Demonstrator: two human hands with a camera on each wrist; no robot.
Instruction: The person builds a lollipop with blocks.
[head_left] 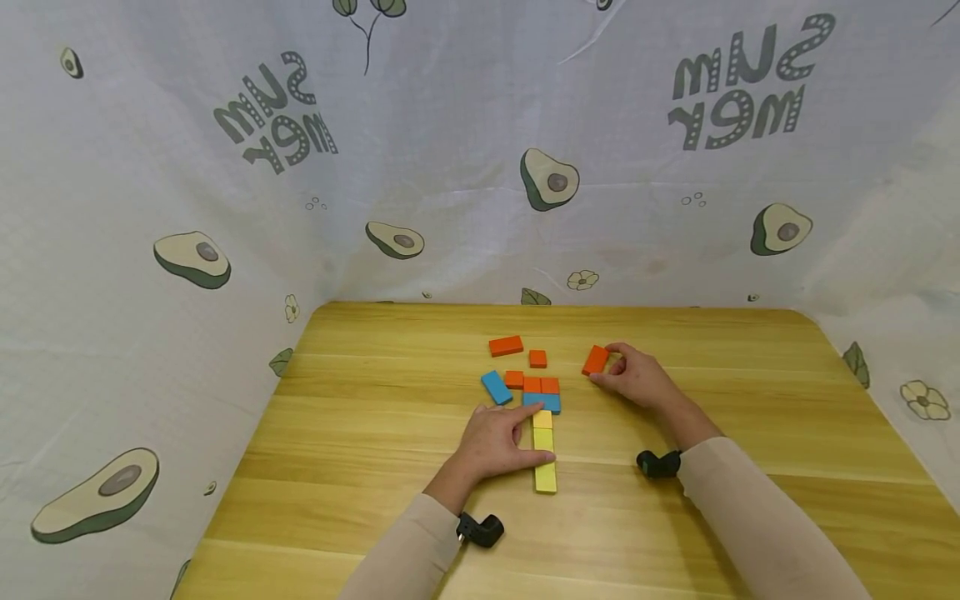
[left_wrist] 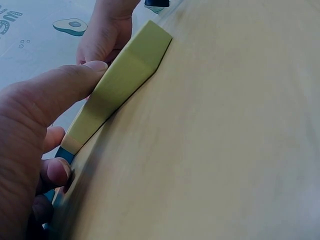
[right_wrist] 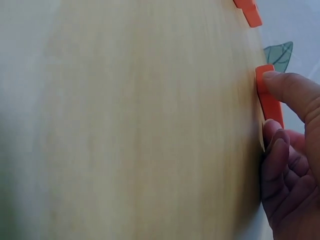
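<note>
At the right of the blocks, my right hand (head_left: 637, 379) pinches an orange rectangular block (head_left: 596, 360) between thumb and fingers; the right wrist view shows the thumb on this orange block (right_wrist: 270, 97). My left hand (head_left: 483, 442) lies beside a column of flat blocks, thumb and index finger spread. Its index fingertip touches a blue block (head_left: 552, 403), and its thumb rests on the yellow strip (head_left: 545, 479). A small amber square (head_left: 542, 419) sits between these two. Two orange squares (head_left: 542, 385) adjoin the blue block's far side.
Left of the column lie a loose blue block (head_left: 497, 387) and an orange square (head_left: 513, 380). Farther back are another orange square (head_left: 537, 358) and an orange rectangle (head_left: 506, 346). A patterned cloth (head_left: 465, 167) hangs behind the wooden table (head_left: 360, 500).
</note>
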